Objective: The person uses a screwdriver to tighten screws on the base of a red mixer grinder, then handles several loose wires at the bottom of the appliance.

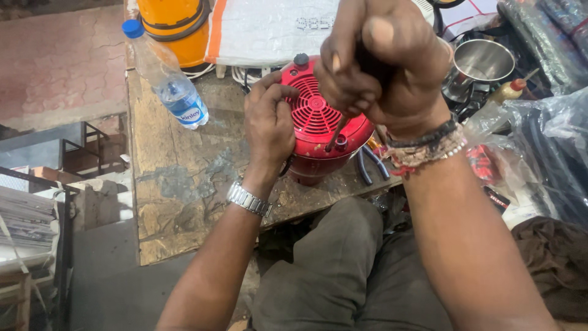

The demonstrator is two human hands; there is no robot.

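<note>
Water bottle (166, 76): clear plastic with a blue cap, lying tilted on the desk (177, 184), well to the left of the left hand.
Orange container (176, 24): at the far edge of the desk, beyond the bottle.
Left hand (268, 125): fingers curled over the left rim of the red appliance (318, 122), pressing against its housing; metal watch at the wrist.
Red appliance: round body with a grilled vent face turned upward, standing on the desk between the two hands, touching both.
Screwdriver (338, 129): thin metal shaft, tip set on the lower part of the grille, slanting up into the right fist.
Right hand (380, 67): fist clamped around the screwdriver's dark handle, above and right of the appliance; beaded bands at the wrist.
Steel cup (484, 61): just right of the right hand.
Plastic bags (539, 135): farther right, crumpled.
</note>
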